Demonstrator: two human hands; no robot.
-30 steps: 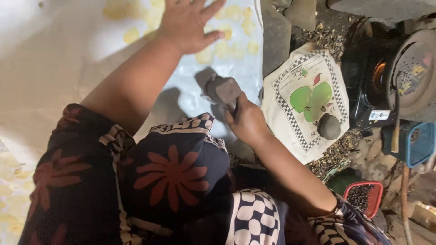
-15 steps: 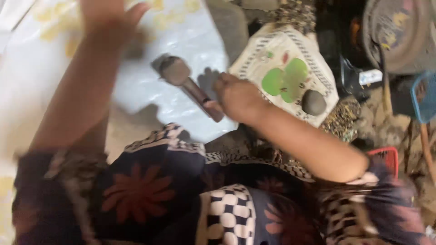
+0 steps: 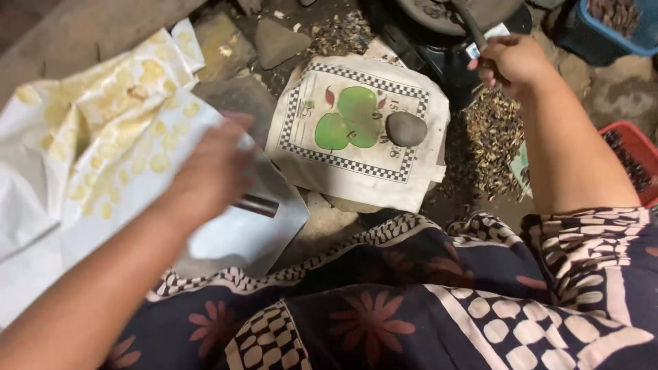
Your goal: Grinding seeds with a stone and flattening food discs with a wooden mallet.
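Note:
My left hand is blurred with motion and lies over a hammer on the white and yellow-spotted sheet. Only the hammer's dark handle end shows from under the palm. My right hand is at the top right, closed around a thin dark handle that leads to a round pan on a black stove. A grey rounded stone rests on a white cloth printed with green apples and a chequered border, between the two hands.
Flat stones and scattered husks cover the dirt ground. A red basket stands at the right and a blue tub at the top right. My patterned dark skirt fills the foreground.
My right hand has let go of the hammer and moved up right to the dark pan handle. My left hand has come down the sheet onto the hammer. The view has swung right.

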